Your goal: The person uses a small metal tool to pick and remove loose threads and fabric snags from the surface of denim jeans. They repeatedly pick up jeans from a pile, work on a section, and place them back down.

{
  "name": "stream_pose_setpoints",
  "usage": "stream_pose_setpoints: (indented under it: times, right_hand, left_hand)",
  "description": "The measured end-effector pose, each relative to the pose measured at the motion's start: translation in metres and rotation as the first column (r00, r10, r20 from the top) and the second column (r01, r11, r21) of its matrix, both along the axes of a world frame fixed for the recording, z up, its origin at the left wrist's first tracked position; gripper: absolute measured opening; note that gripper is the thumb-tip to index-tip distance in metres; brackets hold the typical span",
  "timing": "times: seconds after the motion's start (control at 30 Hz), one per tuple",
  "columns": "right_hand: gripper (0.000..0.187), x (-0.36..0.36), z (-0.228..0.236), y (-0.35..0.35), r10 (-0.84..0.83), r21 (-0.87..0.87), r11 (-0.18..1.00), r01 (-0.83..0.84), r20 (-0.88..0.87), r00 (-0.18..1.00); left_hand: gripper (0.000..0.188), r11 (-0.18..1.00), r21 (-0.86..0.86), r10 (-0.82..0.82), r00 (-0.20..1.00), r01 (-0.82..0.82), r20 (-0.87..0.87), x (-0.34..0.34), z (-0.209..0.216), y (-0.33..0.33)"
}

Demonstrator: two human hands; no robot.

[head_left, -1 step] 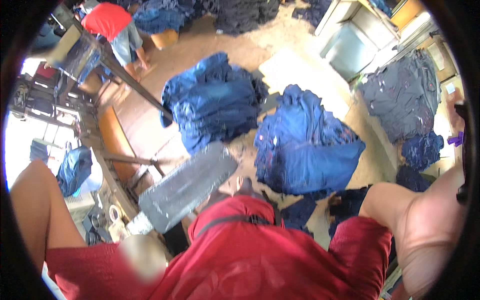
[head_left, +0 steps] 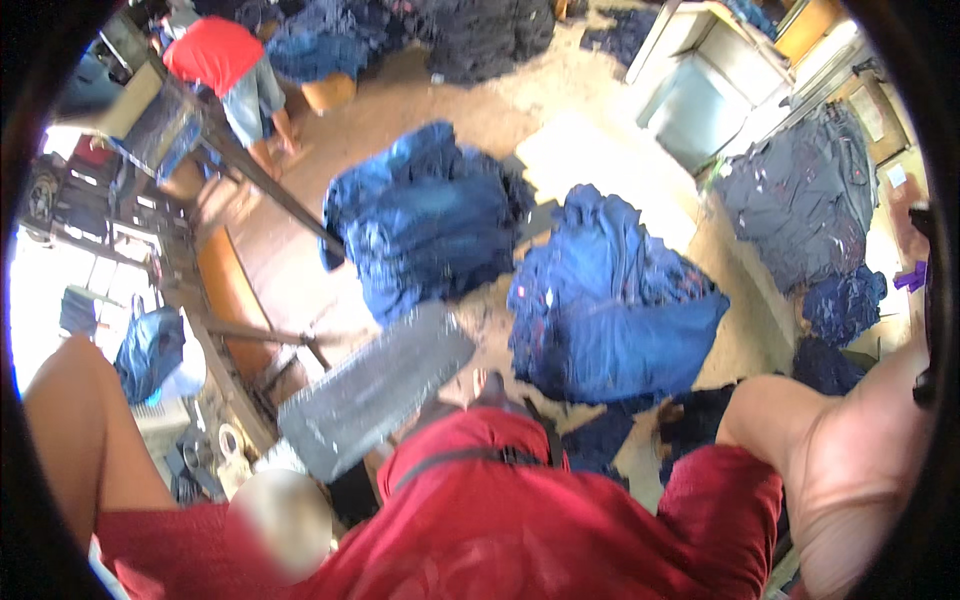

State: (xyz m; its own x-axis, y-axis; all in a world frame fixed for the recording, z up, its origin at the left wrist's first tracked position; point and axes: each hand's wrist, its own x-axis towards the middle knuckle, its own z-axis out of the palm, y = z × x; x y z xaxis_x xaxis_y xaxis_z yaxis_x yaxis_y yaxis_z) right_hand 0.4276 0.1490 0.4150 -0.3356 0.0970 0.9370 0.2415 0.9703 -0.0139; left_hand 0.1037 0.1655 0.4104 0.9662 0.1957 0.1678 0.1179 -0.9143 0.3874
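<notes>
My left arm [head_left: 80, 430] is raised and bent at the left rim, with its hand outside the picture. On the right, my bent right arm [head_left: 765, 415] comes up close to the camera. The wrist and what looks like the heel of my right hand [head_left: 855, 545] fill the right rim. Its fingers are hidden, so I cannot tell whether they hold anything. A dark edge of some gear [head_left: 922, 385] shows beside that arm. In front of me stand two big stacks of folded blue denim, a left stack [head_left: 425, 225] and a right stack [head_left: 615, 310].
A long dark grey padded board [head_left: 375, 390] lies at my left front. Grey cloth [head_left: 800, 195] is heaped on the right, near an open cabinet [head_left: 690, 105]. Denim scraps [head_left: 595, 435] lie by my feet. A person in red [head_left: 215, 60] bends over at the far left.
The view has tilted slightly, so the denim stacks and the board sit a little lower in the picture. My arms stay raised in nearly the same pose.
</notes>
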Motion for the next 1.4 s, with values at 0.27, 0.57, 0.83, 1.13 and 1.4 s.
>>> stream_pose_setpoints:
  times: [0.27, 0.57, 0.83, 1.13, 1.4]
  right_hand:
    - [0.028, 0.01, -0.036, 0.027, -0.01, -0.051, 0.999, 0.004, -0.12, 0.993]
    - [0.029, 0.0, -0.321, 0.123, -0.517, -0.917, 0.351, 0.191, -0.019, 0.856]
    - [0.044, -0.02, -0.599, 0.021, -0.072, -0.059, 0.23, 0.971, 0.994, 0.077]
    - [0.033, 0.002, -0.567, 0.047, -0.281, -0.587, -0.077, 0.806, 0.788, 0.548]
    - [0.039, -0.04, -0.43, 0.02, -0.451, -0.825, 0.276, 0.493, 0.342, 0.824]
  left_hand:
    - [0.025, 0.998, -0.014, 0.054, 0.999, -0.054, -0.005, -0.003, -0.009, 0.017]
    - [0.025, 0.862, -0.346, 0.492, 0.781, -0.372, 0.386, -0.034, -0.039, -0.003]
    - [0.026, 0.252, -0.788, 0.912, 0.134, 0.561, 0.387, 0.002, -0.128, -0.038]
    - [0.027, 0.014, -0.874, 1.0, -0.017, 0.486, 0.007, -0.012, -0.171, -0.013]
    - [0.084, -0.887, -0.461, 0.369, 0.626, 0.017, -0.687, 0.117, -0.483, 0.076]
